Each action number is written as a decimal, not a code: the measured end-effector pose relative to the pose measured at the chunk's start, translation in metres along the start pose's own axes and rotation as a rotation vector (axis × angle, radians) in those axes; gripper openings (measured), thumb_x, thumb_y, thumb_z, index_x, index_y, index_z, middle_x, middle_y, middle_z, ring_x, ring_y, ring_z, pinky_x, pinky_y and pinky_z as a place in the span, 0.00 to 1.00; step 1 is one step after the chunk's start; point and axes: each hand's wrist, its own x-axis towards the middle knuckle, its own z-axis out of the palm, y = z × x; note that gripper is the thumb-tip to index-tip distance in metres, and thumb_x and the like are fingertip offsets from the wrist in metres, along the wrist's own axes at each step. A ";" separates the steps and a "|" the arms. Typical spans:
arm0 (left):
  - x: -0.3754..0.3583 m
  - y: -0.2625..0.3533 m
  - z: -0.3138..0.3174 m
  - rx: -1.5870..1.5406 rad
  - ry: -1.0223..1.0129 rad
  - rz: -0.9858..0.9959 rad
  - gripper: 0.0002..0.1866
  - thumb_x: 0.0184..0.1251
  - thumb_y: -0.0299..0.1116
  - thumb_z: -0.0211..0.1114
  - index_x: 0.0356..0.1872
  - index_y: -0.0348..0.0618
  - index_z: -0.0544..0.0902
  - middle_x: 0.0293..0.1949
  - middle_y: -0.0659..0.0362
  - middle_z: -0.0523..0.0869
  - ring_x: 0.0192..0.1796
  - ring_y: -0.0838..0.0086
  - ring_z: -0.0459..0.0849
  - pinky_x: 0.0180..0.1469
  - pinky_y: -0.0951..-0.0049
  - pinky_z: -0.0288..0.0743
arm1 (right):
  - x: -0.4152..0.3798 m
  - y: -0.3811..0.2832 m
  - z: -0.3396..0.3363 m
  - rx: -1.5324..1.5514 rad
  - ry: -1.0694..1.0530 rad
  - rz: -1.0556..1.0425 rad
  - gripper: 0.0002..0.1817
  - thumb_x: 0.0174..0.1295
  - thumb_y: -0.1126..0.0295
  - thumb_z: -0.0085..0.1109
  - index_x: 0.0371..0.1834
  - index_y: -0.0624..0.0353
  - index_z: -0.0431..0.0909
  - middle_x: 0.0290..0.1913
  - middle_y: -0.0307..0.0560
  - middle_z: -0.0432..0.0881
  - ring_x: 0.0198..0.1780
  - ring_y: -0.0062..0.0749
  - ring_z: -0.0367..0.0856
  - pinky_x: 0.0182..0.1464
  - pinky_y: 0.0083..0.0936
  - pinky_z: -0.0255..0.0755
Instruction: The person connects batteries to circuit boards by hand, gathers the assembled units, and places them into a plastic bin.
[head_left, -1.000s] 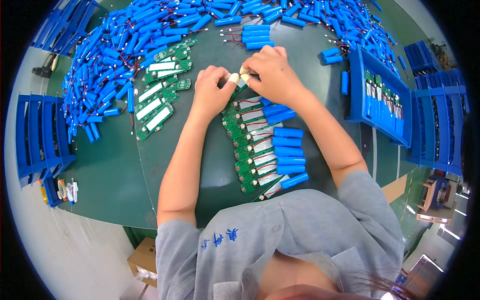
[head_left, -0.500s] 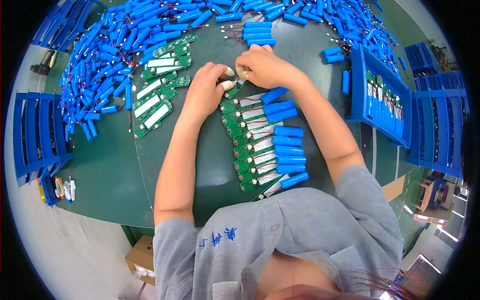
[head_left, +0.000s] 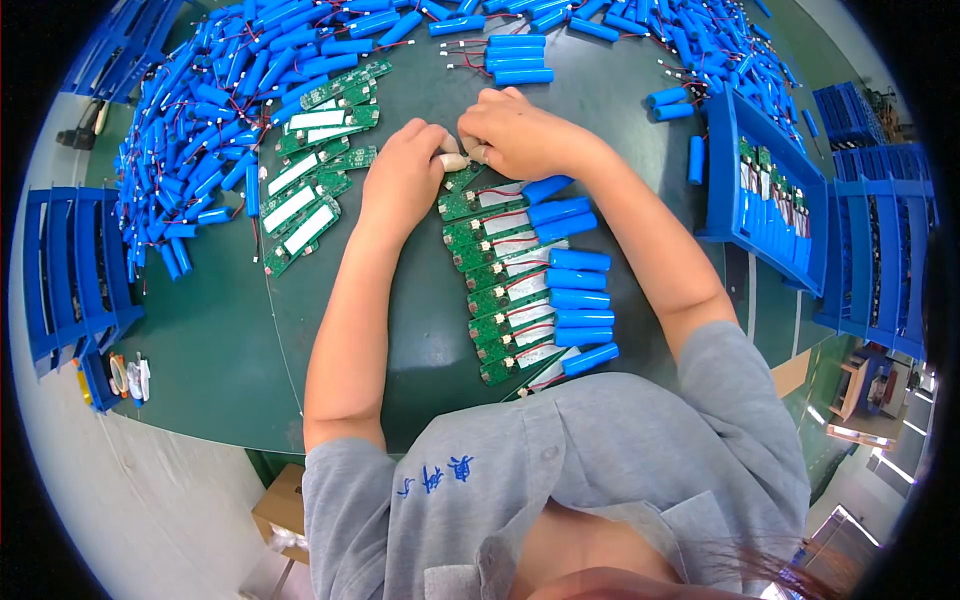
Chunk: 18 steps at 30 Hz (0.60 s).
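Note:
My left hand (head_left: 410,172) and my right hand (head_left: 515,132) meet above a green circuit board (head_left: 463,180), fingertips pinched at its upper end. Pale covers sit on some fingertips. What lies between the right fingers is hidden. Just below, several green boards form a column, each wired to a blue cylindrical battery (head_left: 580,300) on its right. Left of my left hand lie loose boards with white strips (head_left: 296,172). Beyond my right hand is a short stack of blue batteries (head_left: 518,60) with wires pointing left.
A large heap of blue batteries (head_left: 200,130) spreads over the left and back of the green table (head_left: 220,340). On the right stands a blue bin (head_left: 715,170) holding boards and batteries. Blue racks (head_left: 75,270) flank both sides. A cardboard box (head_left: 280,510) is below the table edge.
Both hands have shifted slightly left, staying close together over the same board. The finished column and the heap look the same.

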 end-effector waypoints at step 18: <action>-0.004 0.000 -0.008 -0.110 -0.127 0.075 0.08 0.56 0.21 0.63 0.37 0.42 0.84 0.33 0.58 0.79 0.39 0.63 0.76 0.43 0.65 0.71 | -0.031 -0.015 -0.002 0.229 -0.027 0.141 0.08 0.64 0.70 0.54 0.44 0.57 0.78 0.45 0.48 0.78 0.52 0.46 0.73 0.57 0.38 0.67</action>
